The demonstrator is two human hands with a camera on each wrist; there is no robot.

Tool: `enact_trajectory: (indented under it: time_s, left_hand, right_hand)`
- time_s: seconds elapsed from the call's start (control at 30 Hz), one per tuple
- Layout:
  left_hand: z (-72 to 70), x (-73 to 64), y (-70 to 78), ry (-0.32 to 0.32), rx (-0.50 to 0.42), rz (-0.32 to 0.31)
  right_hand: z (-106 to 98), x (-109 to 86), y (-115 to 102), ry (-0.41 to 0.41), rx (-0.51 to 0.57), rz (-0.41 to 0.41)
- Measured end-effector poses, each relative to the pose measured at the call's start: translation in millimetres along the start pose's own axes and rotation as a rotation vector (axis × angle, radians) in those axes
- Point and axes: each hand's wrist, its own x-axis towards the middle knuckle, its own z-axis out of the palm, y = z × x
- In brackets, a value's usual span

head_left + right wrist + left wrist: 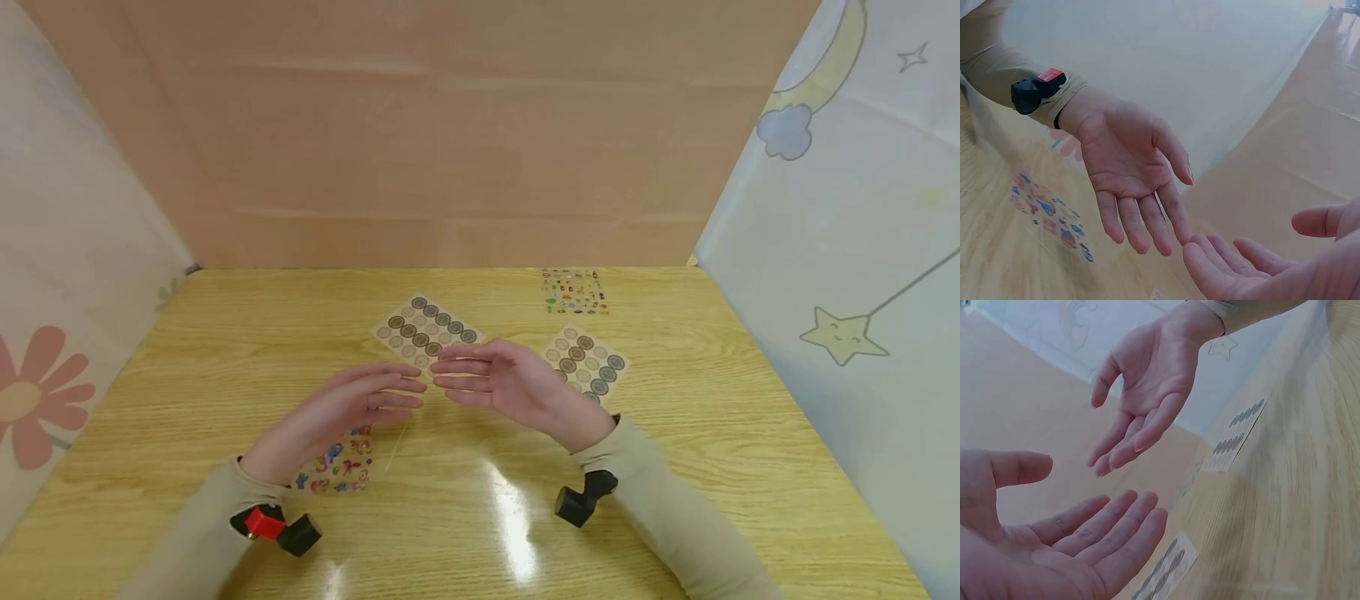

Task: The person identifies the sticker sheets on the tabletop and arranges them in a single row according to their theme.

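Both hands hover above the wooden table with palms facing inward and fingers nearly straight. My left hand [363, 398] holds nothing; below it lies a sheet of colourful cartoon stickers [341, 465], partly hidden by the hand. My right hand [517, 385], also holding nothing, is over the gap between two sheets of round, coin-like stickers. One such sheet [408, 323] lies beyond the fingertips, the other coin sticker sheet [600, 367] beside the right wrist. In the right wrist view, the left palm [1125, 153] faces the camera, its fingertips close to the right hand's.
A sheet of small gem-like stickers [575, 292] lies at the table's far edge. A thin pale stick [396, 446] lies near the cartoon sheet. A brown backdrop [450, 150] closes off the back, with patterned walls on either side of the table [675, 517].
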Motion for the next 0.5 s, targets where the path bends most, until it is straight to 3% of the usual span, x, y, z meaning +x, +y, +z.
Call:
enact_trajectory:
  time_s: [0.2, 0.5]
  left_hand:
    - [19.1, 25.2, 6.0, -0.018, -0.016, 0.044]
    - [43.5, 58.6, 18.6, -0.006, -0.028, 0.025]
  right_hand:
    - [-12, -10.8, -14, 0.021, 0.044, -0.041]
    - [-34, -26.8, -29, 0.079, 0.112, -0.078]
